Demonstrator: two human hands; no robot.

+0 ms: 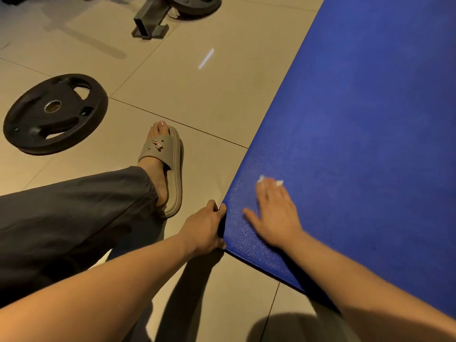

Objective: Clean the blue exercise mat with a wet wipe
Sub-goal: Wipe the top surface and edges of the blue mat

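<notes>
Left hand (207, 227) is gripping blue mat (357, 119) corner, curled round its edge; right hand (275, 214), at its 3 o'clock, is pressing wet wipe (271, 181) down, spread flat.

Ahead of the right hand (274, 213) and off to its right, the blue exercise mat (370, 119) stretches away as bare, open surface, so there's plenty of room to sweep. On its left it's tight: the left hand (204, 228) grips the mat's near corner just beside it. Past that hand, a sandalled foot (164, 166) and a grey trouser leg (74, 218) block the near floor. Further left lies a black weight plate (55, 113), and far ahead stands a machine's steel foot (150, 23). Open tiled floor (197, 95) runs between them.
</notes>
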